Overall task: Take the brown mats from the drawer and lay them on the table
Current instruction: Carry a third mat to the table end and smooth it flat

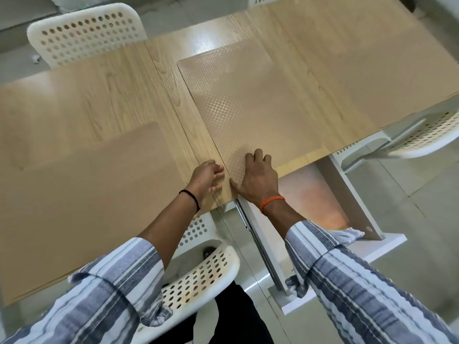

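Note:
A checker-patterned brown mat (248, 103) lies flat across the middle of the light wooden table (87, 95). A plain brown mat (82, 194) lies flat on the table's left part. My right hand (258, 177) rests on top of the patterned mat's near left corner, knuckles bent and thumb at the mat's edge. My left hand (206, 180) lies on the bare wood just left of that corner, its spread fingers touching the mat's edge. Neither hand lifts anything. The white drawer (347, 194) stands pulled out under the table's near right edge; my right forearm hides part of its inside.
White perforated chairs stand at the far left (87, 33), at the right (427, 135) and tucked under the near edge (198, 276). A striped cloth (345, 235) lies at the drawer's front. The drawer juts out beside my right arm.

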Action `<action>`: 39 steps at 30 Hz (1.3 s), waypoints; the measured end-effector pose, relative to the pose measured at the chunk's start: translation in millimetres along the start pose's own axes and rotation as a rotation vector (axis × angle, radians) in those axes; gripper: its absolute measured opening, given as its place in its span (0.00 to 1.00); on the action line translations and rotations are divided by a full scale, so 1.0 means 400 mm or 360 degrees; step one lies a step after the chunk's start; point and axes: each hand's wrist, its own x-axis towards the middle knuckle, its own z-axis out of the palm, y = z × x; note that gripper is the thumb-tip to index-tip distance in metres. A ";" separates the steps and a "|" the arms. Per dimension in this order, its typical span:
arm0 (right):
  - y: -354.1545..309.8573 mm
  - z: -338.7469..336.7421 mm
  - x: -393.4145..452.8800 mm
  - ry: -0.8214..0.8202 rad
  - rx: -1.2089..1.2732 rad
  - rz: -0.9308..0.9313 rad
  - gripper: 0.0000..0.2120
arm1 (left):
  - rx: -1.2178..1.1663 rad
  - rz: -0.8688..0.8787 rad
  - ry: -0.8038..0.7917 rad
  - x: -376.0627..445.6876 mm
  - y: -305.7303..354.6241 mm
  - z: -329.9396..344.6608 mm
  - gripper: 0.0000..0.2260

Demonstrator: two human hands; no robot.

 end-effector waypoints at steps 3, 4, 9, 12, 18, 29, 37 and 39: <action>-0.010 -0.003 0.004 -0.0022 -0.0048 -0.0008 0.33 | -0.0078 -0.0102 -0.0038 0.000 0.019 0.006 0.18; -0.013 -0.005 0.007 -0.0027 -0.0056 -0.0005 0.33 | -0.0072 -0.0115 -0.0038 0.000 0.024 0.008 0.17; -0.021 -0.013 0.026 -0.0084 -0.0173 -0.0024 0.34 | -0.0061 -0.0146 -0.0054 0.004 0.037 0.010 0.14; -0.025 -0.012 0.034 -0.0093 -0.0179 -0.0021 0.36 | -0.0071 -0.0157 -0.0048 0.004 0.038 0.010 0.14; 0.096 -0.025 0.106 -0.0218 0.0134 0.0051 0.37 | 0.0276 0.0035 0.0035 0.029 0.028 0.013 0.18; 0.323 -0.089 0.196 -0.0061 0.0619 0.0770 0.42 | -0.0482 -0.0012 0.0124 0.051 0.069 0.056 0.07; 0.325 -0.136 0.219 0.0132 0.0476 0.0858 0.26 | -0.0391 -0.0023 0.0274 0.075 0.086 0.049 0.05; 0.327 -0.144 0.219 0.0183 0.0530 0.0842 0.24 | -0.0337 0.0004 0.0294 0.072 0.091 0.051 0.06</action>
